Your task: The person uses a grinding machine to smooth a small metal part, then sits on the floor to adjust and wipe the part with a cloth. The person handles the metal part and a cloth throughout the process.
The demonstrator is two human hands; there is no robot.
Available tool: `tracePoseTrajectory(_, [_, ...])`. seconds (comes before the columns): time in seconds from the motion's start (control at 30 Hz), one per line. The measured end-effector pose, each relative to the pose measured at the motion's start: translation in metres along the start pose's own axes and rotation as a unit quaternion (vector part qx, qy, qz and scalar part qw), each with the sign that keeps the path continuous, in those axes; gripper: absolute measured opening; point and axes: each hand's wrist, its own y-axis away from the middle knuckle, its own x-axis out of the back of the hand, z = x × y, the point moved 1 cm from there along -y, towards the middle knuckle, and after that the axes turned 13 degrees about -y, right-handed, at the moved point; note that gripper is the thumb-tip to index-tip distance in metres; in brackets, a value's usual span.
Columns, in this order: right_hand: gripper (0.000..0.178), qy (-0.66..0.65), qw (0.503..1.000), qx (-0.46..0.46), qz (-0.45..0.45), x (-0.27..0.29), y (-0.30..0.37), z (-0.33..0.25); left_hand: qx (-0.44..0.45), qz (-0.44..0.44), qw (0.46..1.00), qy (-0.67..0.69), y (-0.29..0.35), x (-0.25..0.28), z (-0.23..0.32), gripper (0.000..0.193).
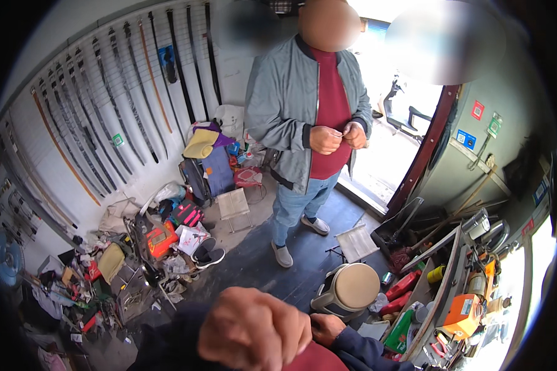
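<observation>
My left hand point(254, 328) is raised close in front of me. Its fingers curl inward into a closed shape, and whatever may be in them is hidden. Behind and to its right, my right hand point(328, 328) rests low before my red top, fingers bent and partly covered by the left hand. No held thing shows in it. Facing me stands a person in a grey jacket point(281, 93), red shirt and light jeans. That person's two hands point(337, 137) meet at the waist, pinching something small and thin.
A round-topped stool point(357, 284) and a folding stool point(356, 243) stand ahead right. On the right, a cluttered bench holds an orange box point(461, 315) and red-handled pliers point(439, 345). Belts point(105, 111) hang on the left wall above heaped bags and shoes point(208, 253). Behind the person is an open doorway.
</observation>
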Motion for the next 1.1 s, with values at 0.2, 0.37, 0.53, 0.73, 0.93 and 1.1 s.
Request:
tracePoseTrajectory(0.2, [0.031,0.011,0.997,0.032,-0.073,-0.040,-0.058,-0.019,-0.134,-0.022,0.990,-0.046,-0.007,0.002,0.069,0.013])
tracePoseTrajectory(0.37, [0.029,0.034,0.994,0.026,-0.105,-0.070,-0.098,-0.033,-0.176,0.030,0.984,-0.025,0.021,0.022,0.093,0.013])
tracePoseTrajectory(0.53, [0.030,0.032,0.989,0.038,-0.138,-0.101,-0.128,-0.048,-0.198,0.058,0.978,-0.026,0.046,0.039,0.117,0.014])
tracePoseTrajectory(0.73, [0.032,0.027,0.979,0.038,-0.198,-0.135,-0.155,-0.060,-0.096,0.009,0.995,-0.001,0.066,0.067,0.154,0.013])
tracePoseTrajectory(0.93, [0.032,0.074,0.948,0.065,-0.302,-0.155,-0.181,-0.069,-0.103,0.140,0.983,-0.058,0.095,0.053,0.173,0.011])
tracePoseTrajectory(1.1, [0.032,0.081,0.909,0.115,-0.391,-0.168,-0.203,-0.074,-0.165,0.202,0.953,-0.155,0.104,0.040,0.167,0.017])
